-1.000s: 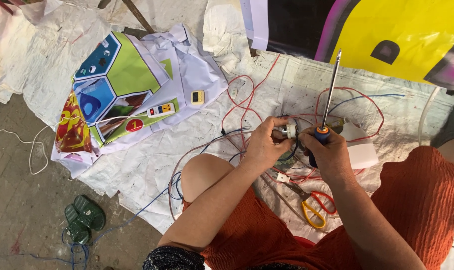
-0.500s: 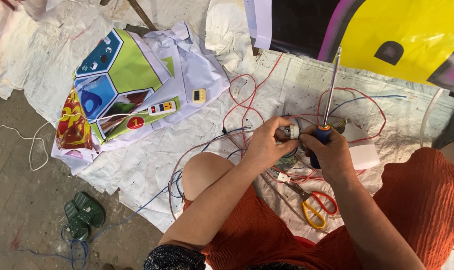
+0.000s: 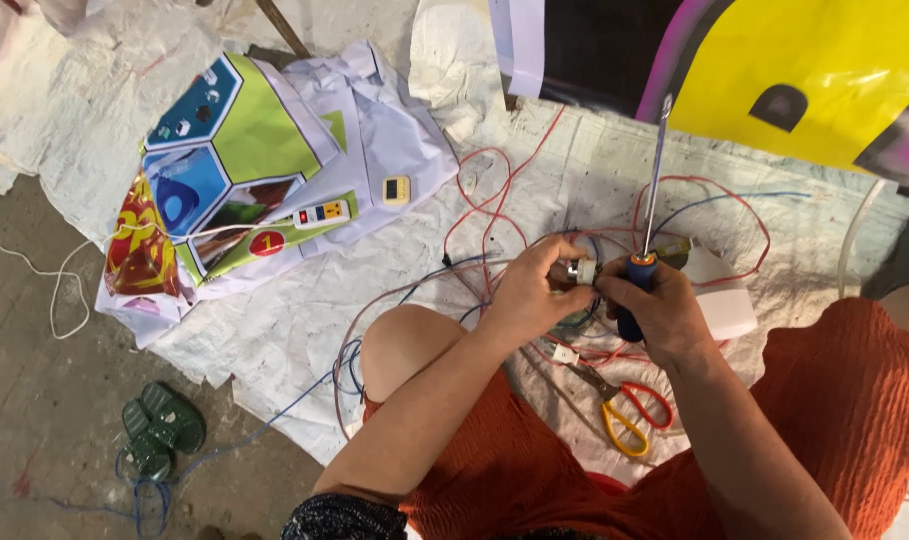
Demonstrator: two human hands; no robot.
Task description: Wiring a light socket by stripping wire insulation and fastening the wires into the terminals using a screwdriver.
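Observation:
My left hand (image 3: 527,295) pinches a small white and metal electrical fitting (image 3: 580,271) in front of my bare knee (image 3: 404,345). My right hand (image 3: 659,310) grips the blue and orange handle of a long screwdriver (image 3: 650,205), whose shaft points up and away from me. Both hands meet over a tangle of red and blue wires (image 3: 494,215) on the white sheet (image 3: 304,330).
Scissors with yellow and red handles (image 3: 624,408) lie on the sheet below my right hand. A colourful printed banner (image 3: 244,170) carries a white power strip (image 3: 321,214) and a small switch (image 3: 396,190). A white box (image 3: 724,300) sits beside my right hand. Green sandals (image 3: 161,428) rest on the concrete floor.
Both hands stay together on the fitting. The fitting has turned slightly between my left fingers, and the screwdriver shaft has tilted a little more upright.

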